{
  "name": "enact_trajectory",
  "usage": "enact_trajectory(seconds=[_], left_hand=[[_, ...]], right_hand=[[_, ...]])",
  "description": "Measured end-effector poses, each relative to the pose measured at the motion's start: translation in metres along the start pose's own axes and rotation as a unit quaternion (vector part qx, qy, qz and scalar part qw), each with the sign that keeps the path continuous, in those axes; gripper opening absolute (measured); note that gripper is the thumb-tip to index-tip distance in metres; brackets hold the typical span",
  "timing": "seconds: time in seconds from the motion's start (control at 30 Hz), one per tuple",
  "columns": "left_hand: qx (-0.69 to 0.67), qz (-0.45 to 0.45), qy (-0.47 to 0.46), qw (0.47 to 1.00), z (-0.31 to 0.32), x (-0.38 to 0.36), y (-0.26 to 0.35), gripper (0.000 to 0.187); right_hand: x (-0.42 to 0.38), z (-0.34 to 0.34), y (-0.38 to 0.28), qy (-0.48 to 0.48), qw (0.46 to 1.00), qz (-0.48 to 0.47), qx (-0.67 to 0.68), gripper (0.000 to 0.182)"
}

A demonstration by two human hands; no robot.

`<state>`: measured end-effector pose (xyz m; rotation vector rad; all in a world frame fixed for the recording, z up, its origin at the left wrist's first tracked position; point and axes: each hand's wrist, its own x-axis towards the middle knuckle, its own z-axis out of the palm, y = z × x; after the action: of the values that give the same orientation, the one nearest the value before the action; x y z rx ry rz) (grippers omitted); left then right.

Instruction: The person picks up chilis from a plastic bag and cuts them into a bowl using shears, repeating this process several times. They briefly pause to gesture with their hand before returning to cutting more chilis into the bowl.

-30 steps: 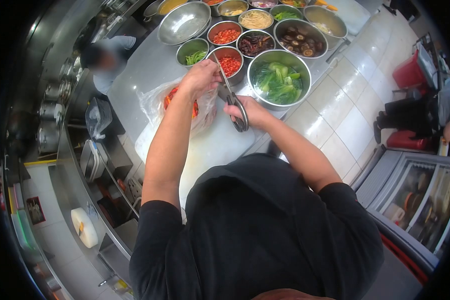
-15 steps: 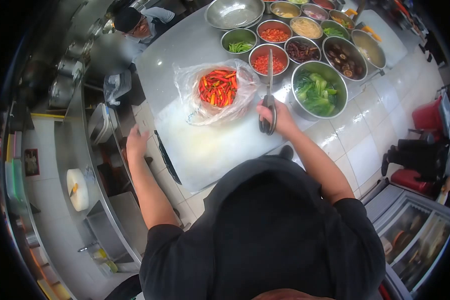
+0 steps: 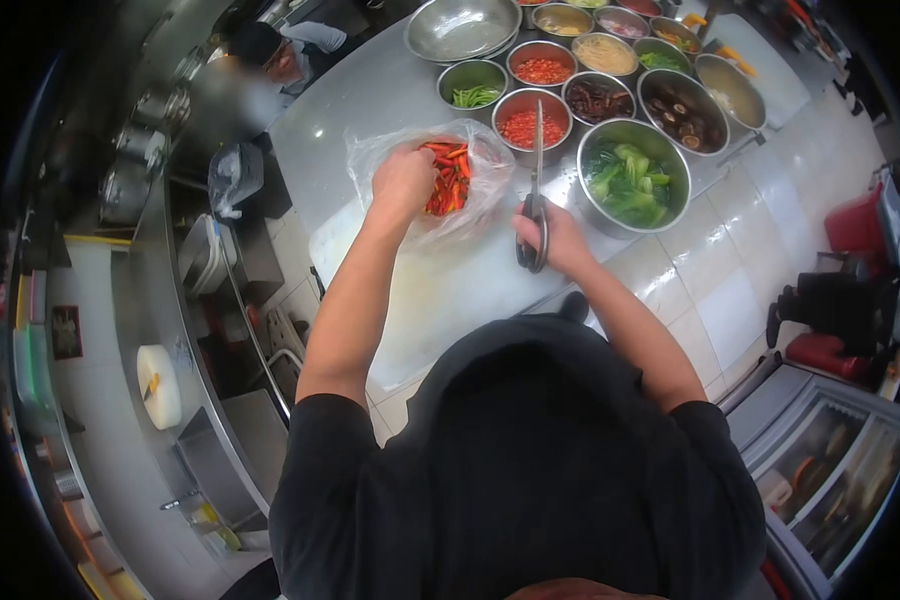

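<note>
My left hand [image 3: 405, 183] is in the mouth of a clear plastic bag [image 3: 480, 205], at the left side of a pile of red chilies [image 3: 450, 182]. Its fingers are curled, and their tips are hidden among the chilies. Gripped by the handles in my right hand [image 3: 552, 237] is a pair of scissors [image 3: 536, 200]. Their blades point away from me and look closed. The tips overlap the near steel bowl of chopped red pieces [image 3: 518, 128] in the view. A white board [image 3: 420, 300] lies under the near part of the bag.
Right of the scissors stands a large bowl of leafy greens [image 3: 630, 185]. Beyond are several steel bowls, including dark mushrooms [image 3: 682, 115], dried chilies [image 3: 600, 100] and green pieces [image 3: 473, 96]. A wide steel bowl [image 3: 460, 28] is at the back. Another person [image 3: 285, 60] is at the upper left.
My left hand has moved from beside the table up and right into the bag, onto the chilies. My right hand still holds the scissors in nearly the same place.
</note>
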<state>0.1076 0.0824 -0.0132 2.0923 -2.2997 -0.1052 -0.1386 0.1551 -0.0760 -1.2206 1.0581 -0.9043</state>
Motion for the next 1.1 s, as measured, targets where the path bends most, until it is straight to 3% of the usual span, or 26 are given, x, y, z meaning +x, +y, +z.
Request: enact_trajectory(seconds=[0.03,0.13,0.23,0.33,0.53,0.63,0.77,0.83,0.93,1.1], left_hand=[[0.029,-0.010,-0.027,0.999,0.000,0.005,0.005,0.019],[0.003,-0.016,0.013,1.000,0.019,0.014,-0.006,0.019],[0.039,-0.006,-0.033,0.999,0.017,0.013,-0.008,0.025],[-0.003,0.025,-0.039,0.999,0.009,0.009,-0.011,0.024],[-0.084,-0.025,-0.047,0.995,-0.033,-0.014,-0.006,0.022],[-0.330,-0.104,-0.052,0.937,-0.065,-0.023,-0.005,0.022],[-0.587,-0.089,-0.062,0.802,-0.066,-0.010,0.036,0.019],[-0.653,-0.081,-0.095,0.747,-0.050,0.007,0.057,0.020],[-0.681,-0.093,-0.121,0.717,-0.043,0.019,0.083,0.020],[-0.674,-0.109,-0.142,0.717,-0.042,0.028,0.094,0.020]], right_hand=[[0.000,-0.001,-0.002,-0.003,1.000,0.005,0.007,0.031],[0.001,-0.002,0.002,-0.008,1.000,0.007,0.018,0.031],[0.004,-0.002,0.010,-0.014,1.000,0.006,0.014,0.030],[0.008,-0.003,0.013,-0.021,1.000,0.007,0.012,0.030],[0.006,-0.004,0.009,-0.015,0.999,0.012,0.048,0.035],[-0.002,-0.011,0.000,-0.020,0.999,0.007,0.049,0.040],[-0.007,-0.011,-0.024,-0.094,0.990,0.023,0.102,0.048],[0.001,-0.006,-0.028,-0.116,0.981,0.037,0.152,0.054],[0.004,-0.007,-0.029,-0.125,0.982,0.029,0.138,0.056],[0.009,-0.012,-0.020,-0.127,0.981,0.020,0.145,0.056]])
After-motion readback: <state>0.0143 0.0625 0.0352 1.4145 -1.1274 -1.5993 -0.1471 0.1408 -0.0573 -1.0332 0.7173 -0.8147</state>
